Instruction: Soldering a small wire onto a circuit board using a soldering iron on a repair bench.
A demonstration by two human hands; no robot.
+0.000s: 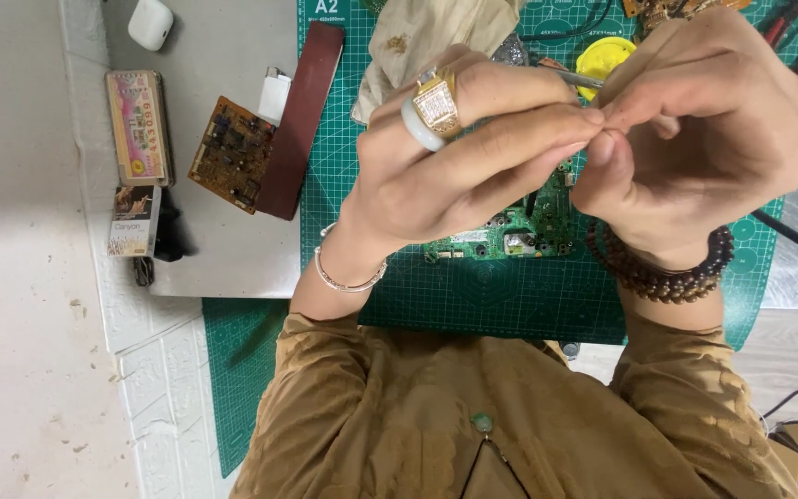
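Note:
My left hand [454,157], wearing two rings and a thin bangle, is raised over a green cutting mat [510,305]. Its fingertips are pinched against the fingertips of my right hand [695,139], which wears a brown bead bracelet. A thin metal tool [573,79], like tweezers, runs into the fingers of my right hand. Whatever sits between the touching fingertips is hidden. Below the hands a green circuit board [510,231] lies on the mat, partly covered by them.
A yellow round object [602,54] and a beige cloth [436,28] lie at the mat's far side. Left of the mat are a dark red-brown strip [302,120], a brown circuit board [231,152], two small boxes [139,125] and a white case [150,23]. A black cable [796,236] runs at right.

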